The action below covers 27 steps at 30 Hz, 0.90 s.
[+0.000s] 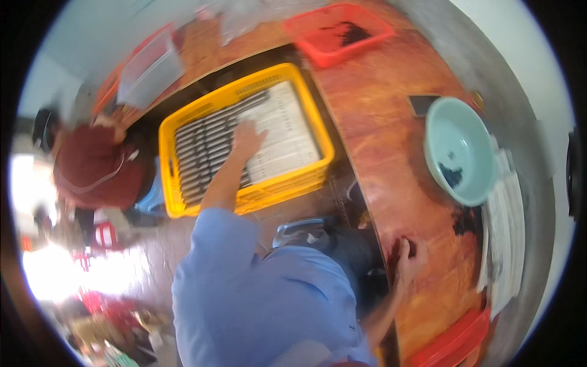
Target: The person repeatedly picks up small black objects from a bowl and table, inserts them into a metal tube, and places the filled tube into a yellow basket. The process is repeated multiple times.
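My left hand [248, 140] reaches into a yellow plastic crate [309, 116], fingers spread over the border between a row of dark and silver rods [205, 147] and a printed paper sheet [290, 134]. The rods lie side by side; the sheet covers the crate's right part. Whether the palm presses on them or hovers just above, I cannot tell. My right hand [411, 262] is at the near edge of the reddish-brown table [391, 159], fingers curled together. Something dark shows by its fingertips, too blurred to name.
A pale green basin [471, 140] with dark small parts stands on the table, beside stacked paper [506, 232]. Red trays [339, 30] sit at the far and near ends. A grey bin [150, 70] is at far left. Another person in a dark red top [101, 159] is left of the crate.
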### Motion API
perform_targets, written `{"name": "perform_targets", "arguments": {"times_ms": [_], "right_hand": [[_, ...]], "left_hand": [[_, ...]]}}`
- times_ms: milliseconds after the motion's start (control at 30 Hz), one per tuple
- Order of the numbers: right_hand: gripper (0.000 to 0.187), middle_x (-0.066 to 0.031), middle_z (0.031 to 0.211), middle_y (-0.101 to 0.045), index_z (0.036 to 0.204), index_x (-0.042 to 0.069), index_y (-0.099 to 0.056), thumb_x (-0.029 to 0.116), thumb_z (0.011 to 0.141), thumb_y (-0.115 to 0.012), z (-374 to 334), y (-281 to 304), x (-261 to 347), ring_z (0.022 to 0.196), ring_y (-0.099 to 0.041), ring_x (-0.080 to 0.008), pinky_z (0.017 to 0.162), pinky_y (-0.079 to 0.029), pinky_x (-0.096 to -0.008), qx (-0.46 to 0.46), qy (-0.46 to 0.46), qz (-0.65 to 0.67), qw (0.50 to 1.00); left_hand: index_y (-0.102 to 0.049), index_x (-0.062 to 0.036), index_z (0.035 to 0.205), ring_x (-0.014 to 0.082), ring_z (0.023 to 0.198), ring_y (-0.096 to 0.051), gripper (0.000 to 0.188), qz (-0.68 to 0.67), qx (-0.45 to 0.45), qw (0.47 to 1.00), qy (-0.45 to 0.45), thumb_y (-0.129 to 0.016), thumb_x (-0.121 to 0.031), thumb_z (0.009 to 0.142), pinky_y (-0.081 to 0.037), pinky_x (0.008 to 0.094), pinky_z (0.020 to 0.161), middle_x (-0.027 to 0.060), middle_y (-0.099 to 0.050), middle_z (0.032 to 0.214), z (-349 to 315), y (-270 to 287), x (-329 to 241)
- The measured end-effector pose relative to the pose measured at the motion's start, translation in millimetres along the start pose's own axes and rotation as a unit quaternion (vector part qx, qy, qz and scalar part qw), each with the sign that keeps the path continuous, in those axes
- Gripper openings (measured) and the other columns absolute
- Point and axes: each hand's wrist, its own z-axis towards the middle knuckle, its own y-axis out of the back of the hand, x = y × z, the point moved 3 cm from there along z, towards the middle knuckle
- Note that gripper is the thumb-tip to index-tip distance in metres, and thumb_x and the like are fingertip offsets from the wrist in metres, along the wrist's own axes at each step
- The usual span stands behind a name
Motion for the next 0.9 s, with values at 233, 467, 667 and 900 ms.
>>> {"name": "perform_targets", "arguments": {"times_ms": [233,467,667,900], "right_hand": [[0.012,-0.0121,0.093,-0.073,0.089,0.005,-0.075,0.016,0.085,-0.076,7,-5,-9,0.089,-0.069,-0.0301,0.083,-0.054,-0.041,-0.018,0.029,0.019,0.999],[0.015,-0.0132,0.096,-0.069,0.096,0.004,-0.069,0.015,0.086,-0.073,5,3,-5,0.093,-0.067,-0.0347,0.084,-0.053,-0.0429,-0.054,0.046,0.007,0.997],[0.015,-0.0141,0.097,-0.067,0.1,0.003,-0.067,0.013,0.089,-0.069,-27,39,1,0.094,-0.066,-0.0345,0.085,-0.052,-0.0441,-0.066,0.014,0.03,0.997],[0.011,-0.0129,0.095,-0.07,0.097,0.003,-0.07,0.011,0.089,-0.069,-81,102,-8,0.091,-0.069,-0.0317,0.084,-0.054,-0.0412,-0.193,-0.012,-0.034,0.981]], "left_hand": [[-0.054,-0.0064,0.147,0.0456,0.135,-0.053,0.05,0.329,-0.073,0.919,-0.206,-0.04,-0.036,0.11,-0.038,0.0554,0.116,0.0291,-0.054,0.148,51,-45,67],[-0.056,0.0093,0.138,0.0449,0.127,-0.056,0.046,-0.203,-0.341,0.901,-0.176,-0.054,-0.027,0.109,-0.044,0.0477,0.11,0.0307,-0.06,0.137,10,78,-63],[-0.057,0.0045,0.138,0.0399,0.134,-0.052,0.039,-0.214,-0.416,0.79,-0.396,-0.053,-0.022,0.109,-0.039,0.0498,0.115,0.0224,-0.058,0.142,-101,139,-204],[-0.061,0.0007,0.132,0.0413,0.133,-0.053,0.032,-0.248,-0.164,0.697,-0.653,-0.061,-0.013,0.103,-0.039,0.0497,0.115,0.0201,-0.058,0.14,-222,67,-321]]}}
